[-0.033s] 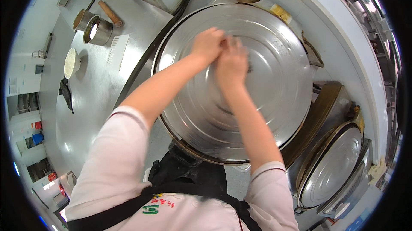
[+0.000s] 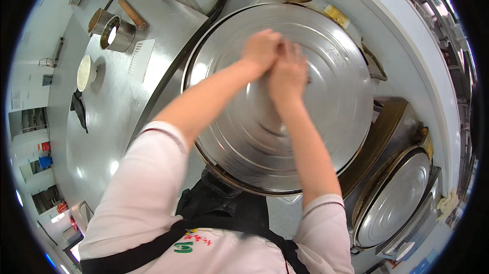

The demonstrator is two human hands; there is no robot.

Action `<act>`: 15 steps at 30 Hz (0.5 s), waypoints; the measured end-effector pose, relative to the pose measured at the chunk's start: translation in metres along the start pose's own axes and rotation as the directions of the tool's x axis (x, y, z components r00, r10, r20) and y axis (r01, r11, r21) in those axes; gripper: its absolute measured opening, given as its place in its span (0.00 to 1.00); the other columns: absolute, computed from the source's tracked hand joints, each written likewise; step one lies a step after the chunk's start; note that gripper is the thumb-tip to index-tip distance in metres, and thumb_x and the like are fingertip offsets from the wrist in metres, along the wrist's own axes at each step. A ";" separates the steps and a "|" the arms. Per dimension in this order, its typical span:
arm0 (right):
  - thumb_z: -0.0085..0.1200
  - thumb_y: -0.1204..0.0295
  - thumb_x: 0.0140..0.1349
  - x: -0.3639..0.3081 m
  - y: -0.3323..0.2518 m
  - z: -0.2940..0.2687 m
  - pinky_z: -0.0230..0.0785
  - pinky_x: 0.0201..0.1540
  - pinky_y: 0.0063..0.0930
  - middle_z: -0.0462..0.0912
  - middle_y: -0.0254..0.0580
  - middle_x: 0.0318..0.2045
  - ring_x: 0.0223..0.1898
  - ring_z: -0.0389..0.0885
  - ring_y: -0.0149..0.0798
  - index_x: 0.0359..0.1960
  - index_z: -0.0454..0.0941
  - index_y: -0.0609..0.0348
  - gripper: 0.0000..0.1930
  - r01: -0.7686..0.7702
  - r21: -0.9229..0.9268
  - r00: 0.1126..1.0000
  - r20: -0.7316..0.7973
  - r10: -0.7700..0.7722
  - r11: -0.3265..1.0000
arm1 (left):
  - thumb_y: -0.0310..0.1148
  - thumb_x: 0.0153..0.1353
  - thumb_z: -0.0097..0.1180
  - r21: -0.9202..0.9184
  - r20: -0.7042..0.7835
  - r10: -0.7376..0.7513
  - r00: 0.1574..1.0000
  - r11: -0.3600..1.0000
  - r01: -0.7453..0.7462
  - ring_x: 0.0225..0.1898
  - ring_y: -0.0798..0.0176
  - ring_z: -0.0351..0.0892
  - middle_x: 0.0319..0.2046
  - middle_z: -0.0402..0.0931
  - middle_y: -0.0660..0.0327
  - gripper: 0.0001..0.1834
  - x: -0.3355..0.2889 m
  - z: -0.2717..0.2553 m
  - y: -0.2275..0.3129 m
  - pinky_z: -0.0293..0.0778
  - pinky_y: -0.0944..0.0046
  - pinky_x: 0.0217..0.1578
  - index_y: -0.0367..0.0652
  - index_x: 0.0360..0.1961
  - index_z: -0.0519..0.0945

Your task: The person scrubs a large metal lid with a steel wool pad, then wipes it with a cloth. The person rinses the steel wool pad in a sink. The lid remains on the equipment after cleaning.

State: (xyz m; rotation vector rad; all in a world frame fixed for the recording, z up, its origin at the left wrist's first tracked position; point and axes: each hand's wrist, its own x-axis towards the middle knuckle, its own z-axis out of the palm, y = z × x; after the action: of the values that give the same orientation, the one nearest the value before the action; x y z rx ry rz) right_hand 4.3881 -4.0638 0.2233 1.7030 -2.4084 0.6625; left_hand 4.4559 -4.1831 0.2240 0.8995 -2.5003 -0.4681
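A large round metal lid [image 2: 331,116] with concentric ridges lies in front of me. Over its upper middle my left hand [image 2: 262,51] and my right hand [image 2: 289,74] meet, fingertips against each other. The left hand's fingers look bent toward the right hand, while the right hand's fingers point up and away from me. Motion smears the fingers of both, and anything between them is hidden. Just right of the right hand a small dark part shows on the lid.
On the steel counter [image 2: 117,131] at left are two metal cups [image 2: 118,37], a wooden rolling pin [image 2: 132,14], a white slotted scraper [image 2: 141,60], a pale bowl [image 2: 85,73] and a black cloth [image 2: 79,111]. Another round lid [image 2: 395,200] sits at lower right.
Both hands have shifted together a little to the right and slightly upward over the lid, still meeting. The lid keeps its place.
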 end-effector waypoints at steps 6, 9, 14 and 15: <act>0.51 0.64 0.71 -0.098 0.104 -0.050 0.53 0.77 0.55 0.69 0.46 0.76 0.75 0.65 0.57 0.72 0.73 0.57 0.28 -0.222 -0.036 0.971 -0.096 0.218 0.974 | 0.33 0.61 0.60 -0.186 0.123 0.168 0.978 0.972 -0.144 0.46 0.48 0.86 0.39 0.85 0.51 0.08 -0.012 0.112 0.153 0.84 0.51 0.49 0.42 0.35 0.88; 0.50 0.61 0.71 -0.097 0.092 -0.043 0.48 0.78 0.59 0.68 0.46 0.77 0.76 0.63 0.58 0.74 0.71 0.54 0.30 -0.200 -0.048 0.979 -0.053 0.197 0.979 | 0.31 0.60 0.61 -0.235 0.208 0.143 0.968 0.968 -0.092 0.51 0.49 0.85 0.44 0.84 0.52 0.09 -0.025 0.071 0.136 0.83 0.52 0.51 0.41 0.40 0.87; 0.55 0.68 0.65 -0.007 -0.030 0.012 0.50 0.78 0.60 0.70 0.42 0.75 0.76 0.65 0.54 0.68 0.75 0.54 0.28 0.050 0.062 0.999 0.015 -0.052 0.997 | 0.31 0.55 0.66 -0.035 0.084 -0.052 0.995 0.998 0.055 0.46 0.43 0.85 0.43 0.84 0.51 0.09 -0.035 -0.031 -0.023 0.83 0.48 0.47 0.43 0.37 0.85; 0.57 0.70 0.65 0.005 -0.057 0.024 0.52 0.77 0.60 0.74 0.40 0.72 0.74 0.67 0.53 0.65 0.77 0.54 0.25 0.075 0.135 0.997 -0.008 -0.074 0.988 | 0.30 0.58 0.64 -0.025 0.039 -0.101 0.994 0.994 0.102 0.45 0.42 0.84 0.40 0.82 0.51 0.07 -0.052 -0.045 -0.052 0.81 0.46 0.45 0.42 0.37 0.84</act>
State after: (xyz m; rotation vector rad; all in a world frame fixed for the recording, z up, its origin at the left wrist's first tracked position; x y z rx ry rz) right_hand 4.4422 -4.0933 0.2197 1.8315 -2.3333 0.8341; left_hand 4.5414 -4.1942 0.2243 1.0197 -2.4840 -0.5552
